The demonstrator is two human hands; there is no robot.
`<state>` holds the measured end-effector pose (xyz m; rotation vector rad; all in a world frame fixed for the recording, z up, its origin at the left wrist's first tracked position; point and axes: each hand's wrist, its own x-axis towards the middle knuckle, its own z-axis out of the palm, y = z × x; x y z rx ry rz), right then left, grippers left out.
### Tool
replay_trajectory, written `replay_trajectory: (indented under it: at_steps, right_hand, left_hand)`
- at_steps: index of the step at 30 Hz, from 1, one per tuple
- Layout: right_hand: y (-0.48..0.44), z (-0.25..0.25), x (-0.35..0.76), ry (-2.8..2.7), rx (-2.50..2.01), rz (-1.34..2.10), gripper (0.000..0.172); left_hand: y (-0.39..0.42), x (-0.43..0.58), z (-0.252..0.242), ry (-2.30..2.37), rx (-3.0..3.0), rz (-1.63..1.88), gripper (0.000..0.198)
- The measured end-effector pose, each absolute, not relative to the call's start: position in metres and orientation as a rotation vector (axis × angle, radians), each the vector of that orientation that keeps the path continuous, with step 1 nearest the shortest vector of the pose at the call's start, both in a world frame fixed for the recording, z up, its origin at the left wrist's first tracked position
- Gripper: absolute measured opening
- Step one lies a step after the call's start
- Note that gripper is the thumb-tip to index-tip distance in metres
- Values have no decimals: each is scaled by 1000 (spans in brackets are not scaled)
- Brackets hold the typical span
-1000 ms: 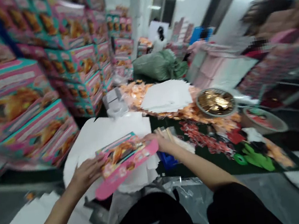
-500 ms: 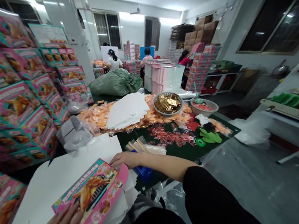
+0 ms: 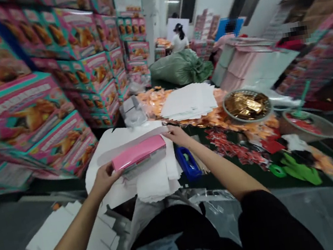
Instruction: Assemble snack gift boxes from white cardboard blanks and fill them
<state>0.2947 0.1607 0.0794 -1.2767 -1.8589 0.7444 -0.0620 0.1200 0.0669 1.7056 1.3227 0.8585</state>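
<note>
A pink cardboard box [image 3: 139,152] lies on a pile of white cardboard sheets, its long white inner flap [image 3: 131,142] raised along the far side. My left hand [image 3: 104,178] grips the box's left end, thumb and fingers closed on the edge. At the other end, my right hand [image 3: 176,134] pinches the right tip of the flap. Beside my right forearm stands a blue tape dispenser [image 3: 188,163]. White cardboard sheets [image 3: 156,181] stick out under the box toward me.
Printed boxes [image 3: 87,32] are stacked high on the left. Behind the work lie white sheets [image 3: 189,100] on orange packets and a basket [image 3: 227,113] of gold packets. Red packets [image 3: 235,148] and a green cloth [image 3: 301,167] are to the right. Other people [image 3: 180,39] work farther back.
The box has turned from its flat printed face to a pink side with a raised white flap. My left hand moved from lying on its face to gripping its end. The view swung left.
</note>
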Motion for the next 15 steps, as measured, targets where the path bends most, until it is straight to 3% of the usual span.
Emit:
replay_trajectory:
  at_steps: [9,12,15]
  right_hand:
    - [152,122,286,-1983,-1465,524,14]
    - [150,131,282,-1945,-1484,665,29]
    - [151,133,288,-1951,-1394,854,31]
  left_hand:
    - [115,-58,61,1270,1557,834,52]
    - [116,-57,60,1292,1562,830,52]
    - [117,-57,60,1321,1565,823,54]
